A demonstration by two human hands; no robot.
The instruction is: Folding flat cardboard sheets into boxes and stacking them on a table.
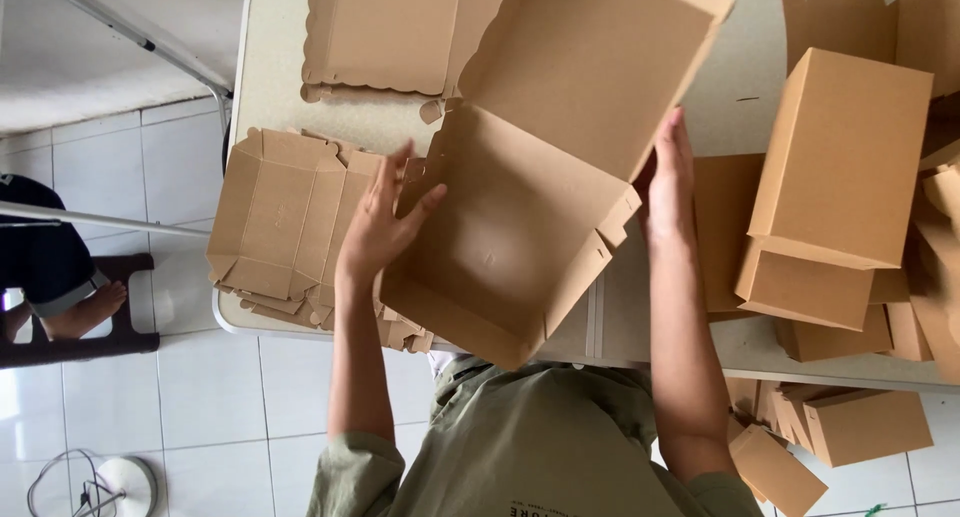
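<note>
Both hands, left hand (385, 222) and right hand (668, 182), press flat on half-folded carton (510, 237) walls, not clenched; flaps may spring open.

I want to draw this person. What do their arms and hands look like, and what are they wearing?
Both arms are bare from the elbows down. The left hand and right hand wear no gloves, rings or watch that show. Short olive-green sleeves end near the elbows, part of a loose olive-green shirt.
</note>
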